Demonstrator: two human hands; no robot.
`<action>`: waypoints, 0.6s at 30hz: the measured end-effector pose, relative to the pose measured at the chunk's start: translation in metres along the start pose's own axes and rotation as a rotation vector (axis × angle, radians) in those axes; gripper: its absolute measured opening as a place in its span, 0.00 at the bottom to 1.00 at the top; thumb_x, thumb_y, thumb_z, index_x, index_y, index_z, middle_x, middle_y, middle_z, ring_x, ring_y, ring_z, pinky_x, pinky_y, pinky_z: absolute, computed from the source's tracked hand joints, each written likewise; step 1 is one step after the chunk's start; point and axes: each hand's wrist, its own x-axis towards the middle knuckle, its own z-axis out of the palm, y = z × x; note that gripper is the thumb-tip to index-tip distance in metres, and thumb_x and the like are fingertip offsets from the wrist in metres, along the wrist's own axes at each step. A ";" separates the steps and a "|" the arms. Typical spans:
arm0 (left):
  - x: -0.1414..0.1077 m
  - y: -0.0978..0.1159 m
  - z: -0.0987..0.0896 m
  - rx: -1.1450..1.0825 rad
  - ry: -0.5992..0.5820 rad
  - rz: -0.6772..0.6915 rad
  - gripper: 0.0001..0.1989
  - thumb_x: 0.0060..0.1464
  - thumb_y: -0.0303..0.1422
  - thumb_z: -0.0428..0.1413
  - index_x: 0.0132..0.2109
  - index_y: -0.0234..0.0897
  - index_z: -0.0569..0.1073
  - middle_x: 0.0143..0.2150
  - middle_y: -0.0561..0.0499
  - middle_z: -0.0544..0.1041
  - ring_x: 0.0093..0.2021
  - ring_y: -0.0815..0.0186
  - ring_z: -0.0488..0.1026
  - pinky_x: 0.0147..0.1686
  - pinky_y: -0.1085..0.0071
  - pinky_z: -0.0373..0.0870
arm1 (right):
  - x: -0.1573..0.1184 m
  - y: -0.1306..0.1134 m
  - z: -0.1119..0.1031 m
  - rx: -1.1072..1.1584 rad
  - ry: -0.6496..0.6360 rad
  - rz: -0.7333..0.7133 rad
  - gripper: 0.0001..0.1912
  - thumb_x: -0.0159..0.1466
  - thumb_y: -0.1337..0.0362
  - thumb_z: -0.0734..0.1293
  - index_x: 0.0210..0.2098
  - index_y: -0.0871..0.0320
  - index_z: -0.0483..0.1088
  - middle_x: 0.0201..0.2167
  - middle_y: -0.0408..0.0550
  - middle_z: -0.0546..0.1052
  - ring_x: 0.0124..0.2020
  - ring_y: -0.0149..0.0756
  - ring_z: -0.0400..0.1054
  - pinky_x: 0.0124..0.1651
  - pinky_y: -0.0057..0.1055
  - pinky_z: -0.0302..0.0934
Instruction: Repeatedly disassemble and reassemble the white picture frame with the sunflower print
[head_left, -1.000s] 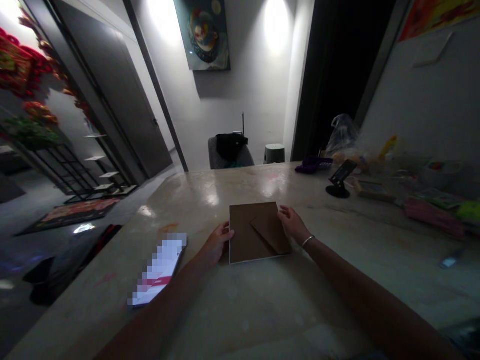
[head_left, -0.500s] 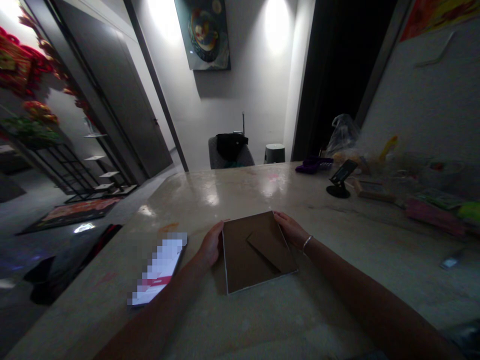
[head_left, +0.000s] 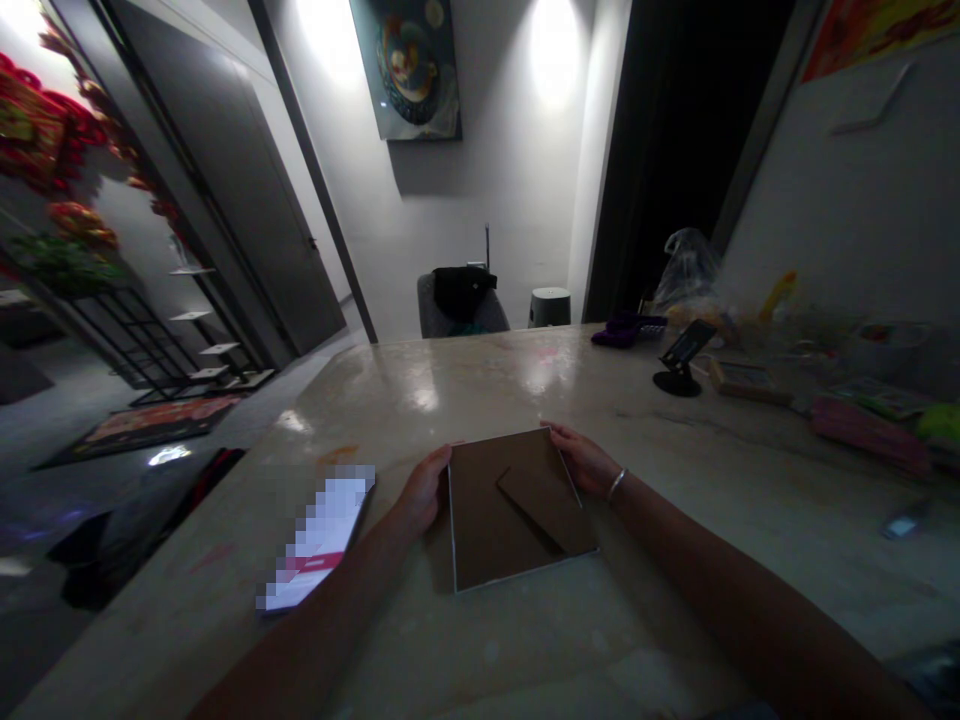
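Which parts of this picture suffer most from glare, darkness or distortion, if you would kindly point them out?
In the head view, the white wall burns out under lamplight, the polished tabletop throws bright reflections, the wide lens slants the grey door, the pink packet looks soft at far right, and the brown board between the left hand and right hand lies dim.

Your left hand (head_left: 424, 490) sits on the near-left side of the grip, its fingers curled inward and the knuckles turned up. Your right hand (head_left: 586, 462) sits on the far-right side, a little farther forward, with its fingers stretched out toward the left. Your left forearm (head_left: 322, 625) and your right forearm (head_left: 720, 575) angle in from the lower corners of the view, converging on the grip.
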 end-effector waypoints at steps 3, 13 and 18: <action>0.001 -0.001 -0.002 0.012 -0.009 0.004 0.13 0.48 0.35 0.52 0.39 0.33 0.73 0.35 0.46 0.78 0.37 0.59 0.74 0.39 0.63 0.69 | 0.002 0.001 -0.003 -0.031 -0.012 -0.016 0.16 0.57 0.65 0.60 0.46 0.54 0.62 0.32 0.43 0.75 0.33 0.32 0.70 0.40 0.32 0.64; 0.005 -0.004 -0.004 0.034 -0.030 0.044 0.15 0.45 0.37 0.55 0.40 0.32 0.72 0.33 0.47 0.78 0.35 0.60 0.74 0.36 0.65 0.69 | 0.002 0.001 -0.002 -0.016 -0.016 -0.018 0.17 0.58 0.66 0.60 0.47 0.54 0.61 0.32 0.43 0.74 0.31 0.31 0.70 0.39 0.31 0.65; 0.007 -0.006 -0.007 0.057 -0.018 0.091 0.16 0.43 0.38 0.57 0.39 0.33 0.72 0.34 0.47 0.78 0.36 0.60 0.74 0.36 0.65 0.69 | 0.005 0.004 -0.004 -0.071 -0.005 -0.043 0.17 0.58 0.65 0.60 0.48 0.53 0.60 0.32 0.44 0.75 0.32 0.32 0.70 0.37 0.33 0.65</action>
